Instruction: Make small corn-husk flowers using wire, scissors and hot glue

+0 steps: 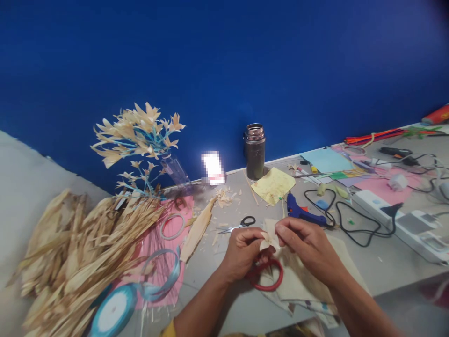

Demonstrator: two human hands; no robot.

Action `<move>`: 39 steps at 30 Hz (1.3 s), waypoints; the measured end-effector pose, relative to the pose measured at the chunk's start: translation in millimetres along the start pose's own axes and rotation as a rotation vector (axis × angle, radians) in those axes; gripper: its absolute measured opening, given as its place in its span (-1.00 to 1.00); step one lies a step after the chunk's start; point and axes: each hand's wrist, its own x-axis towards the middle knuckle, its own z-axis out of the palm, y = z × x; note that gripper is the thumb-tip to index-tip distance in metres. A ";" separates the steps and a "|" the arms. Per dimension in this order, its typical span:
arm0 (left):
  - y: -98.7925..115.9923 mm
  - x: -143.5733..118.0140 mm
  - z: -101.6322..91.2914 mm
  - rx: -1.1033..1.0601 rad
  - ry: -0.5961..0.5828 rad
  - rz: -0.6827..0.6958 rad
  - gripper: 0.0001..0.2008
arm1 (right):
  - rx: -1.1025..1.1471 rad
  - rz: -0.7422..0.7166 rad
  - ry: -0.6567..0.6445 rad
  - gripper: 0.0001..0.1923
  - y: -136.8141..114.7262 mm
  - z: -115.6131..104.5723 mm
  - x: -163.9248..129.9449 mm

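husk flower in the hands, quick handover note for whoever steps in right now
Left hand: pinches the small husk flower from the left; a red ring sits under it.
Right hand: fingertips on the flower's right side.
Nearby: scissors just behind the hands, blue glue gun to the right, dried husks piled at left, blue ribbon roll at the front.
Done: petals formed; a finished flower branch stands at the back.
Left: the flower is not yet fixed to anything.
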 end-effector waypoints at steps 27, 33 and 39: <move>10.3 -6.8 -46.3 0.067 0.377 0.256 -0.71 | -0.769 -0.308 -0.197 -0.72 35.1 60.4 77.1; 1.2 -1.8 -54.9 -0.025 0.441 0.222 -0.64 | -0.454 -0.397 -0.017 -0.66 73.9 76.6 68.0; -6.7 1.3 -56.6 0.020 0.419 0.226 -0.68 | 0.288 0.100 -0.252 -0.69 61.1 73.7 59.5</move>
